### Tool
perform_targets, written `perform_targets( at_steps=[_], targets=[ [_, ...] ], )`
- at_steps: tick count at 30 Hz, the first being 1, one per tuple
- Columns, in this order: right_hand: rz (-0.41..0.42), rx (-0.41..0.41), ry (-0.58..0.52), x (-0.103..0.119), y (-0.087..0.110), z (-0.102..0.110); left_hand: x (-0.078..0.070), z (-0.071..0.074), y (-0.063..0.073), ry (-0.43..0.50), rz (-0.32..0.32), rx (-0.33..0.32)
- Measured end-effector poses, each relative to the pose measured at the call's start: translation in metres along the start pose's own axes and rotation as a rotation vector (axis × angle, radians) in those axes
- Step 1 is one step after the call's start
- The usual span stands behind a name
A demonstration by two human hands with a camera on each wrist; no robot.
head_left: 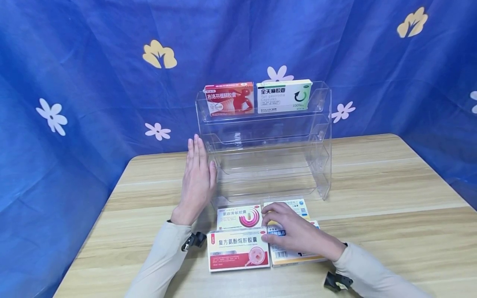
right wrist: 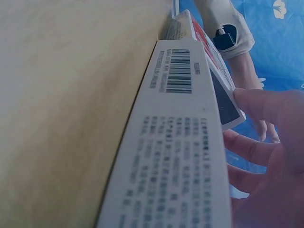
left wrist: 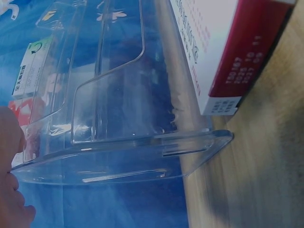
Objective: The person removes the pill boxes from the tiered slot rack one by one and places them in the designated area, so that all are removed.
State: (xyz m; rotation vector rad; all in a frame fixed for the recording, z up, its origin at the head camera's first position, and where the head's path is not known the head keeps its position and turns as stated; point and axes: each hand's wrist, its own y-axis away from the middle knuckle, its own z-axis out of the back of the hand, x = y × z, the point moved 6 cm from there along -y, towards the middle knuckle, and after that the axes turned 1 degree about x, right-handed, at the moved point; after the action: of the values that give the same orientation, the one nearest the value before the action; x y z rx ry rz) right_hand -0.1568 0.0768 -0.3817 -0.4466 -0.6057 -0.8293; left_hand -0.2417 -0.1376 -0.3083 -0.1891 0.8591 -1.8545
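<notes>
My left hand (head_left: pixel 197 182) is flat with straight fingers against the left side of a clear acrylic tiered rack (head_left: pixel 324 157). My right hand (head_left: pixel 294 231) reaches over the medicine boxes in front of the rack, its fingers loosely bent. Its thumb touches the upper right corner of a white-and-red medicine box (head_left: pixel 238 252). The other fingertips are by the right edge of a white box with a pink swirl (head_left: pixel 238 217). Beneath the hand lies a blue-and-white box (head_left: pixel 298 258), partly hidden. Behind it is a white-and-yellow box (head_left: pixel 298 205), also partly covered.
On the rack's top tier stand a red medicine box (head_left: pixel 231 99) and a white-and-green one (head_left: pixel 285 97). The rack stands on a wood-grain table (head_left: pixel 380 198). A blue patterned curtain (head_left: pixel 104 82) hangs behind and at the sides.
</notes>
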Motion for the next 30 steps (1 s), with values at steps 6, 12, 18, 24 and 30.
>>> perform_targets(
  at_steps=[6, 12, 18, 24, 30],
  targets=[
    [0.075, -0.064, 0.005, 0.003, 0.001, 0.005, 0.0, 0.0, 0.0, -0.003, -0.007, -0.005],
    [0.167, -0.128, 0.001, 0.007, 0.002, 0.007, 0.0, 0.0, 0.0, -0.003, -0.005, -0.002],
    [0.153, -0.136, 0.013, 0.004, 0.007, 0.007, -0.001, 0.0, 0.0, 0.0, -0.003, 0.005],
    [0.178, -0.048, 0.128, 0.013, 0.013, -0.002, -0.001, 0.001, -0.001, 0.003, -0.004, 0.007],
    [0.304, 0.008, 0.35, 0.03, 0.016, -0.014, 0.0, 0.0, 0.0, -0.002, 0.007, 0.013]
  ],
)
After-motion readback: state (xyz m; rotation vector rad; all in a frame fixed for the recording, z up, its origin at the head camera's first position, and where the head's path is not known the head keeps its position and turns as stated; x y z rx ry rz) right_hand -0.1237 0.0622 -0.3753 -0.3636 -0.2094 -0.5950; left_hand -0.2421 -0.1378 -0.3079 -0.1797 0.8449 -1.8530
